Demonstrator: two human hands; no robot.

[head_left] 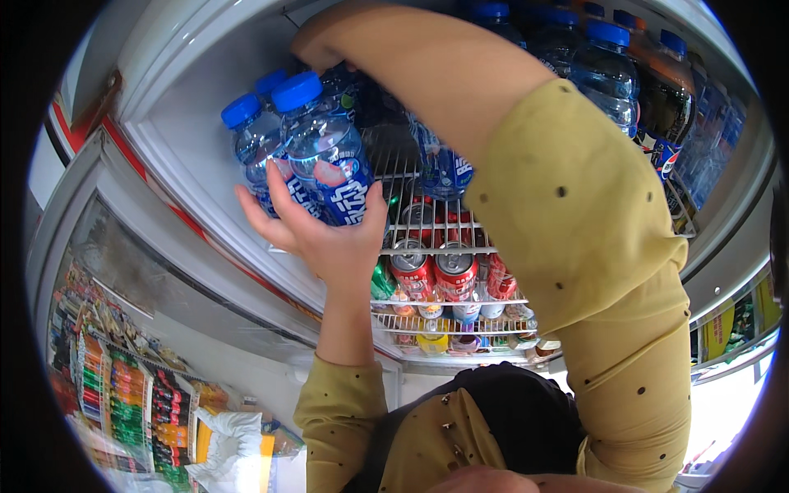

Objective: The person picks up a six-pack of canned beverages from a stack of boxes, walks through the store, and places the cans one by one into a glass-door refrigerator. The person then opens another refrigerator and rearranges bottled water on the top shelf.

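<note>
Inside an upright drinks fridge, my left hand [325, 234] cups the lower part of a clear plastic drink bottle [329, 156] with a blue cap and blue label. Its thumb lies along the right side and its fingers along the left. A second blue-capped bottle [253, 144] leans close by at the left wall, near those fingertips. My right hand [319, 51] bends down behind these bottles at the back left of the shelf; its fingers are mostly hidden there. My right forearm crosses above the shelf.
More blue-capped bottles [606, 78] and a dark cola bottle [667, 103] stand at the right. Below the wire shelf [394, 249] are red cans [454, 271] on lower racks. A glass door [123, 238] hangs open at the left, with stocked shelves [136, 394] visible near it.
</note>
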